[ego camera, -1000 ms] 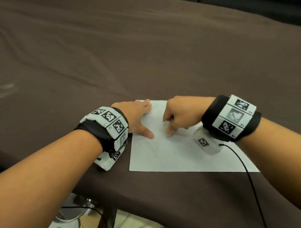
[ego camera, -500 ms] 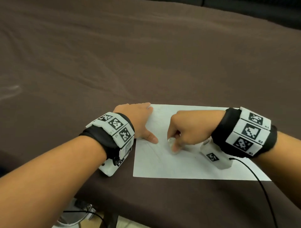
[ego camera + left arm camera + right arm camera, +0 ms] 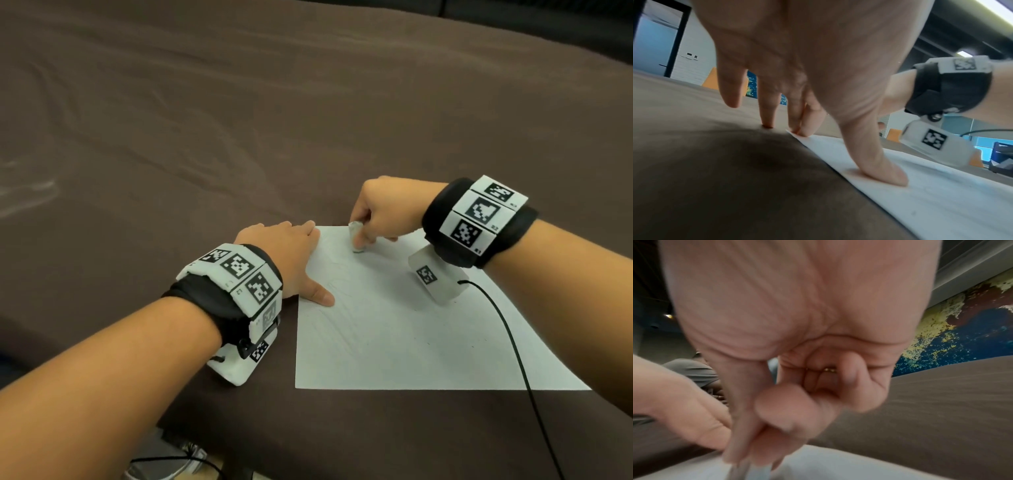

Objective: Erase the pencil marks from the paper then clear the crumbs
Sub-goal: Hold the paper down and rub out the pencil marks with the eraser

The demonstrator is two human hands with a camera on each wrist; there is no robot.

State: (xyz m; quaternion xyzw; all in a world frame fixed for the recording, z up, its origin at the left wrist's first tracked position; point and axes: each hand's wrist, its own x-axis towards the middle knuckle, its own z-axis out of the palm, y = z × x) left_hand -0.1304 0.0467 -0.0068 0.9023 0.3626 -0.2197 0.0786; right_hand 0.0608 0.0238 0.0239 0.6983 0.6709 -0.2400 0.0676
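A white sheet of paper (image 3: 394,329) lies on the brown tablecloth (image 3: 239,120), with faint pencil lines near its left side. My left hand (image 3: 291,260) lies flat on the sheet's left edge, thumb (image 3: 879,168) and fingertips pressing it down. My right hand (image 3: 380,212) pinches a small whitish eraser (image 3: 357,238) and holds its tip on the paper near the far left corner. In the right wrist view the eraser (image 3: 745,467) shows blurred below the curled fingers. A few tiny dark specks dot the sheet's right half.
A black cable (image 3: 513,346) runs from the right wrist camera across the paper's right part and off the table's near edge. The cloth stretches wide beyond and left of the sheet. Gear lies on the floor (image 3: 164,459) below the edge.
My right hand with the eraser moved from the middle of the sheet up to its far left corner. My left hand stayed pressing the left edge.
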